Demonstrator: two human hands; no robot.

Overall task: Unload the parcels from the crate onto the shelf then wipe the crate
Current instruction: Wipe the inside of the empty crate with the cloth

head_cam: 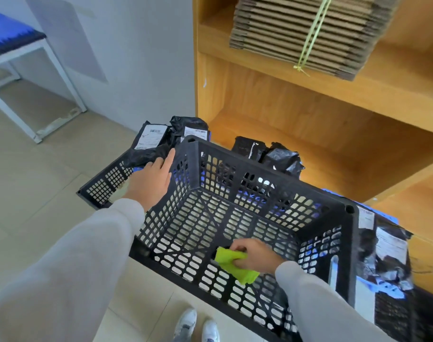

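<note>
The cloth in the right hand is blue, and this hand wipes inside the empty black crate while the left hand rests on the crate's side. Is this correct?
Not quite: the cloth is bright green, not blue, as the head view shows. The rest stands: the right hand grips it inside the empty black crate, and the left hand rests on the crate's side.

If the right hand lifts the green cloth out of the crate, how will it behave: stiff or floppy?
Probably floppy: the green cloth already folds and bunches where the right hand grips it. It looks thin, so likely light. Its loose end may catch in the slotted floor of the crate.
</note>
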